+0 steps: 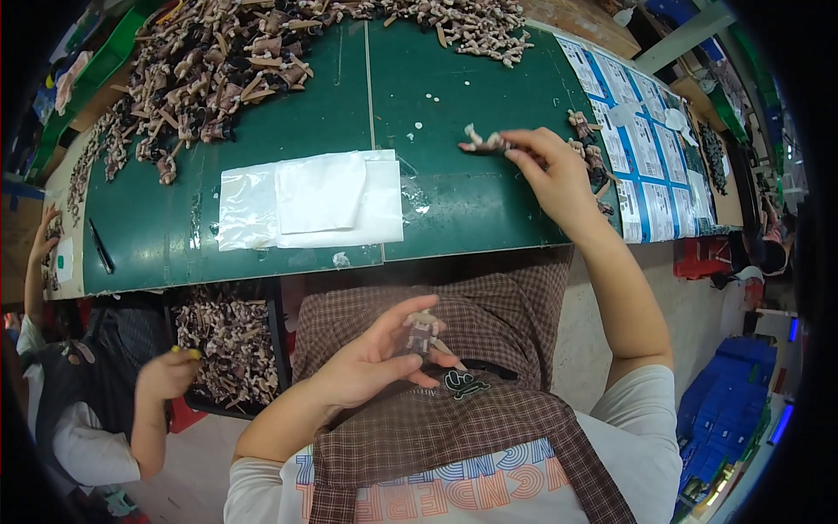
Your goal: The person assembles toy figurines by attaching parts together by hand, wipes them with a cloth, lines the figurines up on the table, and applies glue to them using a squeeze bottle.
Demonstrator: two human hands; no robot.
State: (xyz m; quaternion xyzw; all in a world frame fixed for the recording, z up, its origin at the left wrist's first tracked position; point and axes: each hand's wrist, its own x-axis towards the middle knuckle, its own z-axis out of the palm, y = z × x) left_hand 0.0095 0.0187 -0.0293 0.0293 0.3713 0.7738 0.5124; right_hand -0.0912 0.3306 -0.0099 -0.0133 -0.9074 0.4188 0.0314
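Head view: the left hand (pixel 371 360) holds a near figurine (pixel 421 336), the right hand (pixel 552 170) pinches a farther figurine (pixel 482 140); both look light, stiff, probably best gripped by the torso.

A brown-and-beige figurine (pixel 421 334) sat in the left hand (pixel 367 365). A second figurine (pixel 480 141), pale-tipped, lay sideways between the right hand's (pixel 552 175) fingers.
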